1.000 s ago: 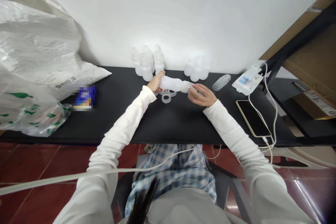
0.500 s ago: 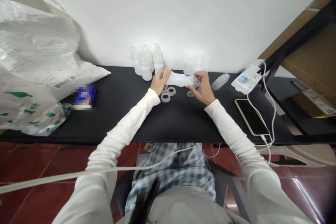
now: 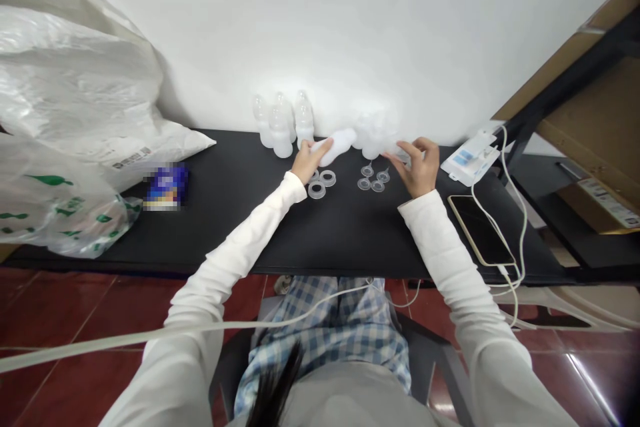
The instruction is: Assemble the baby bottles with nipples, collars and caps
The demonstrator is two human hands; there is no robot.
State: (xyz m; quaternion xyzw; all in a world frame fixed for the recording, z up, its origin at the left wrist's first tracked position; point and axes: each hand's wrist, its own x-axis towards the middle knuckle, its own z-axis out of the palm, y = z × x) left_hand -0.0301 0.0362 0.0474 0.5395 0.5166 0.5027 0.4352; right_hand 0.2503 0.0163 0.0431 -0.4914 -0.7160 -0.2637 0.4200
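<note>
Item one, my left hand (image 3: 307, 163): the arm reaches forward and inward in a white long sleeve (image 3: 245, 247), the wrist is bent, and the fingers close around one end of a frosted plastic baby bottle (image 3: 340, 145), which lies on its side above the worktop, its free end pointing toward my right. Item two, my right hand (image 3: 419, 168): the arm comes in from the other side, the palm faces down, and the fingers are spread and curved, holding nothing that I can see. Its fingertips (image 3: 395, 157) are just beside a huddle of frosted bottles (image 3: 374, 135), though I cannot tell whether they touch. Between my two hands, on the black worktop (image 3: 225, 233), lie two clear plastic rings (image 3: 317, 190) and four small clear stemmed pieces (image 3: 373, 179), the rings nearer my left hand and the pieces nearer my right. Three or four more frosted bottles (image 3: 280, 123) stand upright against the white wall (image 3: 325, 27), just beyond my left hand. Further right are a smartphone (image 3: 480, 228), a white charging cable (image 3: 520, 227) and a white blister card (image 3: 470, 159). Further left are a blurred blue packet (image 3: 167, 187), a large white plastic bag (image 3: 70, 80) and a bag with a green print (image 3: 60, 217).
</note>
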